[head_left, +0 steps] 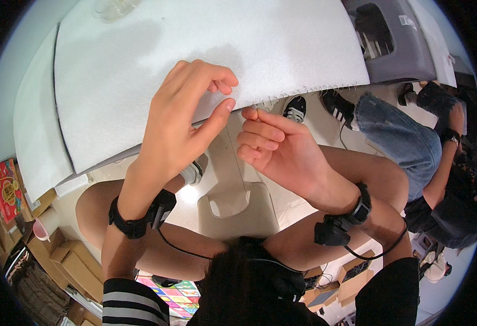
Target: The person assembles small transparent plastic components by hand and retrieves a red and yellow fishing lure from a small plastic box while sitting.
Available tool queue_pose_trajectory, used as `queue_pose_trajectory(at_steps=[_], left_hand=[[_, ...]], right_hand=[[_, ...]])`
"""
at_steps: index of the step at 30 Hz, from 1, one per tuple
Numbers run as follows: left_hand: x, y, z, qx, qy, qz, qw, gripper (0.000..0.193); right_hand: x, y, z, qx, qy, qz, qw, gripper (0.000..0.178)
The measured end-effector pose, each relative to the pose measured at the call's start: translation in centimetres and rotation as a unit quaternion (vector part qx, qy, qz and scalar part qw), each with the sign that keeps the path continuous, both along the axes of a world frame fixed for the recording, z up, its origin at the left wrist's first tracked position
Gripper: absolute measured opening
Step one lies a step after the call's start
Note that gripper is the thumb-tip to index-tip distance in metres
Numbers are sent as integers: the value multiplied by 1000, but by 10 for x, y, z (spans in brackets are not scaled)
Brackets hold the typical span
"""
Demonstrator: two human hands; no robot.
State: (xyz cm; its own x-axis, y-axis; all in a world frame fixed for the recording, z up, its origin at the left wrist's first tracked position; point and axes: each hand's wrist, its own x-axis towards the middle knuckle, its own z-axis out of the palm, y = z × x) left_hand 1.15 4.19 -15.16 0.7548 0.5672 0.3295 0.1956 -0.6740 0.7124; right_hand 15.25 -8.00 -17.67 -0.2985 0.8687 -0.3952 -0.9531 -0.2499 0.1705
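A table covered with a white felt-like sheet [108, 103] spreads out before me. My left hand [187, 111] hovers over its near edge, fingers loosely bent, the thumb apart from the forefinger and nothing visible between them. Just right of it, my right hand [282, 149] is closed in a pinch, thumb against forefinger, with the other fingers curled in. A small thin wire-like piece [255, 107] pokes out from that pinch, too tiny to tell its kind. Several small curved wire-like pieces [317, 89] sit in a row along the sheet's edge, to the right of my hands.
A clear container [113, 8] stands at the table's far left. At the far right is a dark grey plastic piece [401, 54] with an opening. A beige stool [238, 217] lies between my knees. Another person in jeans [396, 136] sits at right; cardboard boxes [75, 266] are at left.
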Motion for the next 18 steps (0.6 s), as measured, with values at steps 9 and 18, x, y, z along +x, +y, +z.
queue_pose_trajectory(at_steps=[9, 18], left_hand=[[2, 3, -1, 28, 17, -10, 999, 21], [4, 3, -4, 31, 12, -9, 999, 21]], right_hand=[[-2, -1, -2, 20, -14, -4, 1000, 20], [-1, -1, -8, 41, 5, -24, 999, 17]])
